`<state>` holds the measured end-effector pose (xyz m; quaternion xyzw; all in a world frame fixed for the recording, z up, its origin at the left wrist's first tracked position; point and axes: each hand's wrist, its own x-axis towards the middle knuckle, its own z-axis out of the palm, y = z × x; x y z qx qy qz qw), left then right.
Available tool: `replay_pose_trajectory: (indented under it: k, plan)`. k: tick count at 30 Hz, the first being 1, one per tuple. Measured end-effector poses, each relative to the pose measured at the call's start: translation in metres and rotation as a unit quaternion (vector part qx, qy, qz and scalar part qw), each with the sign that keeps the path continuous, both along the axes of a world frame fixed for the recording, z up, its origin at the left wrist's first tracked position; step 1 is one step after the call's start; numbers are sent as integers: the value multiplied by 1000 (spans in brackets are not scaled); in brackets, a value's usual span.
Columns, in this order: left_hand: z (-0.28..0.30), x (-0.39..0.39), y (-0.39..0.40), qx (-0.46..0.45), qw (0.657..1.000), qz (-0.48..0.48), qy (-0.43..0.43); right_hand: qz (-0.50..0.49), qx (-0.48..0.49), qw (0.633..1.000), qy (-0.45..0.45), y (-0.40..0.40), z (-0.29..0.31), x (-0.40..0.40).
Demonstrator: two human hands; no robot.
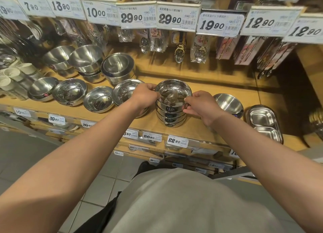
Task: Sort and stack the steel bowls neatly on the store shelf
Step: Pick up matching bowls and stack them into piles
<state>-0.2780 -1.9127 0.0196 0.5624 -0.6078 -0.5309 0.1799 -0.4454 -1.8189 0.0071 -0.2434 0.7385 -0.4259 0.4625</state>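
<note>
A stack of several steel bowls (172,113) with dark "316L" labels stands upright on the wooden shelf (218,133), just right of centre. My left hand (146,94) grips the left rim of the top bowl. My right hand (199,104) pinches the stack's right side near the top. A shallow steel bowl stack (122,92) sits directly left, partly hidden by my left hand. A single steel bowl (229,104) sits to the right of the stack.
More steel bowls (98,99) line the shelf to the left, with taller stacks (118,67) behind. A divided steel tray (264,122) lies at the right. Packaged spoons (180,47) and price tags hang above. White cups (10,77) stand far left.
</note>
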Motion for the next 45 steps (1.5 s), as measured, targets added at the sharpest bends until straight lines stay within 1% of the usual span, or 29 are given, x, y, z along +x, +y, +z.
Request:
replay_pose_trajectory:
  k: [8, 10, 12, 14, 15, 17, 19, 21, 23, 25, 27, 29, 32, 35, 37, 39, 42, 45]
  plan:
    - [-1, 1, -1, 10, 1000, 6, 2, 12, -3, 1000, 8, 2, 2, -1]
    - [0, 2, -1, -6, 1000, 7, -22, 20, -5, 1000, 9, 4, 7, -4]
    - [6, 4, 0, -59, 996, 16, -65, 12, -11, 1000, 23, 10, 15, -14]
    - [15, 7, 0, -145, 985, 28, -95, -30, -19, 998, 50, 20, 22, -35]
    - [20, 6, 2, -187, 977, 33, -96, -54, -20, 996, 71, 27, 25, -48]
    - [32, -2, 11, -248, 966, 35, -64, -83, -9, 989, 122, 41, 29, -74]
    - [41, -18, 24, -274, 961, 11, -21, -108, 1, 982, 156, 54, 28, -96]
    - [44, -39, 39, -246, 968, -40, 13, -131, 10, 975, 180, 63, 23, -113]
    - [37, -62, 55, -174, 979, -107, 21, -135, 36, 970, 198, 70, 14, -124]
    - [22, -83, 69, -123, 978, -169, -12, -118, 66, 971, 198, 77, 3, -130]
    - [7, -102, 78, -100, 973, -201, -60, -93, 84, 973, 195, 83, -6, -133]
    - [-5, -119, 83, -80, 971, -205, -90, -75, 82, 974, 200, 89, -12, -133]
    - [-15, -139, 84, -56, 973, -194, -111, -54, 43, 979, 191, 94, -16, -133]
    - [-21, -150, 86, -42, 976, -172, -123, -34, 21, 987, 154, 94, -15, -134]
    - [-23, -154, 86, -50, 976, -162, -133, -28, 10, 990, 135, 93, -13, -131]
    - [-23, -156, 85, -68, 974, -158, -144, -34, 12, 990, 137, 92, -10, -129]
    - [-17, -160, 82, -104, 976, -142, -131, -52, 6, 990, 130, 93, -1, -130]
    - [-3, -164, 74, -102, 984, -115, -87, -57, 6, 995, 77, 94, 13, -139]
